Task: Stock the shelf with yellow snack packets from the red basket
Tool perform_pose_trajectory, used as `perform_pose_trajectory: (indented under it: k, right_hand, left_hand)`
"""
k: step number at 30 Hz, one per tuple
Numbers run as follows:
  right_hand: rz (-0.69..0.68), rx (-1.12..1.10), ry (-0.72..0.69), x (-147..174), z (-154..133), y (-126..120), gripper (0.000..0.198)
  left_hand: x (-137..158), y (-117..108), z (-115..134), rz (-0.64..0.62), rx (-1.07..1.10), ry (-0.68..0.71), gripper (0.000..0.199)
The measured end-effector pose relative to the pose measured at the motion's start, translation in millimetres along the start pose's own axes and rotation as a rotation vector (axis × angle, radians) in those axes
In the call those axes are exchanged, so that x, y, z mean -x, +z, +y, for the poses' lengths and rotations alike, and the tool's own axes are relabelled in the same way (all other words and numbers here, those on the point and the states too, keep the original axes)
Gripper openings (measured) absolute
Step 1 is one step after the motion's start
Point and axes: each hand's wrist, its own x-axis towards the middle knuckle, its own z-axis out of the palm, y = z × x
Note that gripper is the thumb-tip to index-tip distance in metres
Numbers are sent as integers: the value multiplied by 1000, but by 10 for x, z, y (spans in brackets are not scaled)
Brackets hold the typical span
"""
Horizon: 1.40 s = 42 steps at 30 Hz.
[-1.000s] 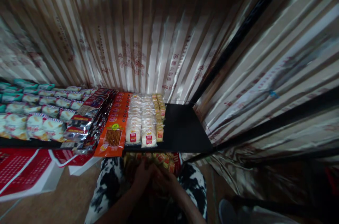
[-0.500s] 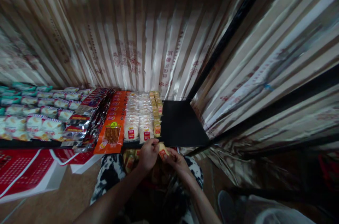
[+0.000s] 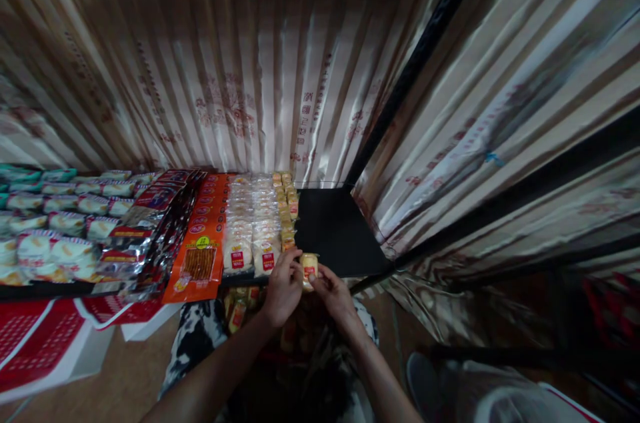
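Observation:
A small yellow snack packet (image 3: pixel 309 264) with a red label stands upright at the front edge of the black shelf (image 3: pixel 335 230). My right hand (image 3: pixel 334 293) pinches it from the right, thumb against the label. On its left side, my left hand (image 3: pixel 285 286) is closed with the fingertips at the packet's edge. Just behind my left hand is a narrow row of like yellow packets (image 3: pixel 287 210). Beside that row lie two rows of clear-wrapped white packets (image 3: pixel 239 243) with red labels. More yellow packets (image 3: pixel 237 313) sit below the shelf, between my knees, partly hidden by my arms.
Orange snack bags (image 3: pixel 197 256), dark shiny bags (image 3: pixel 145 223) and white packets (image 3: pixel 65 246) line the shelf to the left. Red-and-white boxes (image 3: pixel 45 336) are below them. A black post (image 3: pixel 385 110) and striped curtain (image 3: pixel 240 76) border the shelf.
The packet and both hands have moved up towards the shelf edge. The packet has turned from tilted to upright. The view has shifted slightly to the right.

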Motion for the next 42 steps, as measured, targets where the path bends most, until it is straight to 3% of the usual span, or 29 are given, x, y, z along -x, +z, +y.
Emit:
perform_pose_trajectory:
  k: [5, 10, 13, 15, 17, 20, 26, 29, 35, 38, 42]
  right_hand:
    - [66, 31, -5, -137, -83, -41, 53]
    - [-90, 268, -45, -151, -364, -231, 46]
    - [-240, 501, -96, -119, -596, -414, 37]
    - [-292, 512, -100, -110, -700, -503, 39]
    - [-253, 394, -81, -120, -724, -539, 51]
    - [-86, 143, -49, -165, -612, -507, 67]
    - [158, -106, -75, -260, -299, -344, 46]
    - [165, -137, -65, -346, -286, -311, 48]
    - [155, 41, -161, -759, -404, -329, 52]
    - [104, 125, -200, -1001, -415, -285, 53]
    - [16, 202, -213, -1294, -362, -164, 51]
  left_hand:
    - [-53, 136, -6, -10, 5, 73, 43]
    - [-148, 138, 32, 48, -137, 102, 46]
    - [-159, 112, 75, -74, -179, 78, 43]
    - [-140, 126, 99, -169, -162, 24, 34]
    - [-114, 180, 116, -182, -86, -78, 30]
    - [-95, 319, 129, -97, 119, -266, 32]
    - [-179, 531, 93, -36, 321, -391, 28]
    - [-178, 581, 31, -21, 291, -344, 40]
    - [-75, 722, -14, -37, 139, -60, 61]
    - [-170, 787, 9, -72, 71, -75, 55]
    - [-434, 847, -1, -96, 61, -229, 55]
